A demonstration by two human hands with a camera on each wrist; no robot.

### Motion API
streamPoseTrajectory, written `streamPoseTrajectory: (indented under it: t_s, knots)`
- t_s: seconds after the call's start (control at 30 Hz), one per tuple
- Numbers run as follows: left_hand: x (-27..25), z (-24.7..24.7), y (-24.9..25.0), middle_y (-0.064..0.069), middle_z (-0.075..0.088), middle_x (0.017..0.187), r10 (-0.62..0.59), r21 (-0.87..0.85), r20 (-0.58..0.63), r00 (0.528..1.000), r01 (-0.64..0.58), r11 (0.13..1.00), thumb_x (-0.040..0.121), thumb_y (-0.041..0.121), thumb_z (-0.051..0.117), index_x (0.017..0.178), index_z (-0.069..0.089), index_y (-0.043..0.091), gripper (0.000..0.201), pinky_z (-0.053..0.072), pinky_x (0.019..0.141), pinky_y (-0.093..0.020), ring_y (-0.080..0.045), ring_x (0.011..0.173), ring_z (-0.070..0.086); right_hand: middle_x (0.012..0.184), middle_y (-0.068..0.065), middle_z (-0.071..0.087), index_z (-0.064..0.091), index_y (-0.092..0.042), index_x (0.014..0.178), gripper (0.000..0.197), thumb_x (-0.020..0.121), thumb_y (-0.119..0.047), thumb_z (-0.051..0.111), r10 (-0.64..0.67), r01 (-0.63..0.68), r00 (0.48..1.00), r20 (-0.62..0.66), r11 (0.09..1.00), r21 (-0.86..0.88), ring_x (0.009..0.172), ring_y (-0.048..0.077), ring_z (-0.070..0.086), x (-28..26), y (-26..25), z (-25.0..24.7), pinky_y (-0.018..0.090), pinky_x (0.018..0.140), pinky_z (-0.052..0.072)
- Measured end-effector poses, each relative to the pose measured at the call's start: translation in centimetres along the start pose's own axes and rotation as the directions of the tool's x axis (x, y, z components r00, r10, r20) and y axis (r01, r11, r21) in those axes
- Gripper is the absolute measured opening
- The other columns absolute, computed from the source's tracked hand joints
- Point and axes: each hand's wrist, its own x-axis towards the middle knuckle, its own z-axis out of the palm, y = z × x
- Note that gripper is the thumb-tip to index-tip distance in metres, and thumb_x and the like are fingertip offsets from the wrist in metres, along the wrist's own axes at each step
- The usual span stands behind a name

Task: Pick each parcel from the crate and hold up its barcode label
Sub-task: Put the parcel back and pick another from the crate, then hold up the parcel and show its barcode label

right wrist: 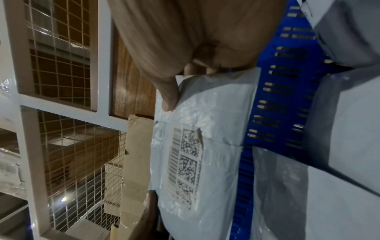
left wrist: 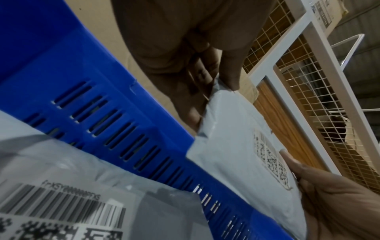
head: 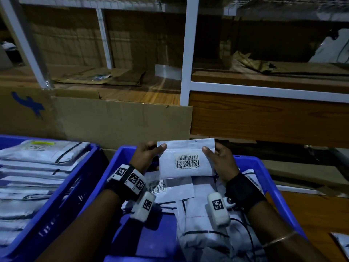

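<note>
A small grey parcel (head: 186,157) is held above the middle blue crate (head: 264,167), its barcode label (head: 187,161) facing me. My left hand (head: 151,152) pinches its upper left edge, thumb in front. My right hand (head: 215,154) pinches the upper right edge the same way. The left wrist view shows the parcel (left wrist: 236,146) under my left hand (left wrist: 216,78), with the right hand's thumb beside the label. In the right wrist view my right hand's thumb (right wrist: 168,94) presses the parcel (right wrist: 216,113) above the label (right wrist: 185,162). More grey parcels (head: 204,224) lie in the crate below.
A second blue crate (head: 81,167) at the left holds stacked parcels (head: 37,167). A cardboard box (head: 122,120) stands just behind the crates. Behind it rises a white shelf frame (head: 186,53) with wire mesh. One parcel (head: 341,242) lies on the wooden table at the right.
</note>
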Motion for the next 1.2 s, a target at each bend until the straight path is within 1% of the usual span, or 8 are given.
streamPoseTrajectory:
  t_s: [0.23,0.3,0.4,0.5,0.83,1.0,1.1,1.2]
  knots:
    - [-0.3,0.1,0.3,-0.021,0.063,0.082,0.005,0.01,0.028,1.0,-0.005,1.0,0.09,0.021,0.066,0.096,0.067,-0.003,0.024,0.049,0.065,-0.043,-0.035,0.075,0.059,0.104,0.013,0.073,0.066,-0.009,0.109,0.016,0.095,-0.009,0.06,-0.005,0.006,1.0,-0.019,1.0,0.028,0.089,0.026,0.071,0.3,0.3,0.1,0.04,0.073,0.06]
    - [-0.3,0.1,0.3,-0.017,0.071,0.094,-0.04,0.11,0.09,0.995,0.03,0.993,0.085,0.026,0.072,0.102,0.069,0.004,0.028,0.055,0.071,-0.045,-0.037,0.084,0.066,0.102,0.011,0.073,0.066,-0.008,0.108,0.014,0.095,-0.009,0.06,-0.042,0.043,0.998,-0.041,0.999,0.033,0.088,0.023,0.071,0.4,0.3,-0.1,0.039,0.073,0.059]
    - [-0.7,0.3,-0.1,-0.002,0.075,0.097,-0.156,0.338,0.198,0.968,0.082,0.938,0.077,0.027,0.08,0.107,0.07,0.019,0.033,0.058,0.067,-0.037,-0.023,0.088,0.072,0.101,0.009,0.073,0.066,-0.008,0.109,0.015,0.095,-0.01,0.059,-0.068,0.071,0.995,-0.075,0.996,0.047,0.089,0.022,0.071,0.5,0.3,-0.3,0.038,0.073,0.058]
    - [-0.9,0.3,-0.5,-0.009,0.076,0.091,-0.193,0.415,0.245,0.95,0.077,0.906,0.078,0.016,0.08,0.105,0.071,0.011,0.029,0.057,0.07,-0.035,-0.025,0.084,0.073,0.103,0.01,0.074,0.067,-0.013,0.105,0.012,0.096,-0.012,0.06,-0.077,0.082,0.992,-0.101,0.996,0.041,0.095,0.028,0.071,0.7,0.4,-0.5,0.046,0.08,0.058]
    - [-0.6,0.2,-0.2,-0.01,0.075,0.083,-0.146,0.32,0.184,0.972,0.082,0.944,0.083,0.022,0.074,0.097,0.073,0.008,0.02,0.054,0.057,-0.025,-0.016,0.076,0.073,0.107,0.01,0.073,0.065,-0.014,0.109,0.015,0.097,-0.012,0.057,-0.038,0.046,0.994,-0.104,0.996,0.079,0.096,0.027,0.071,0.4,0.0,-0.4,0.046,0.079,0.058]
    - [0.0,0.0,-0.3,-0.012,0.068,0.063,-0.117,0.161,0.083,0.99,0.103,0.982,0.089,0.004,0.064,0.095,0.069,-0.004,0.011,0.052,0.051,-0.021,-0.014,0.05,0.062,0.122,0.009,0.067,0.053,-0.017,0.13,0.047,0.088,-0.001,0.067,0.094,-0.1,0.994,0.053,0.989,0.112,0.107,0.028,0.067,0.3,-0.2,-0.4,0.046,0.082,0.058]
    - [0.0,-0.2,0.0,-0.014,0.069,0.064,-0.088,0.153,0.05,0.995,0.08,0.985,0.088,0.005,0.065,0.094,0.068,-0.005,0.012,0.051,0.05,-0.022,-0.016,0.052,0.064,0.121,0.011,0.066,0.043,-0.017,0.137,0.07,0.079,0.013,0.069,0.144,-0.147,0.988,0.064,0.988,0.052,0.103,0.031,0.067,0.0,-0.4,-0.5,0.043,0.07,0.061]
    - [-0.2,-0.3,0.4,-0.015,0.071,0.075,-0.071,0.144,0.028,0.997,0.066,0.987,0.086,0.015,0.07,0.098,0.07,-0.002,0.021,0.052,0.052,-0.028,-0.021,0.06,0.065,0.117,0.009,0.067,0.042,-0.017,0.136,0.072,0.078,0.019,0.066,0.136,-0.138,0.988,0.07,0.99,0.023,0.101,0.029,0.067,-0.2,-0.6,-0.5,0.042,0.069,0.061]
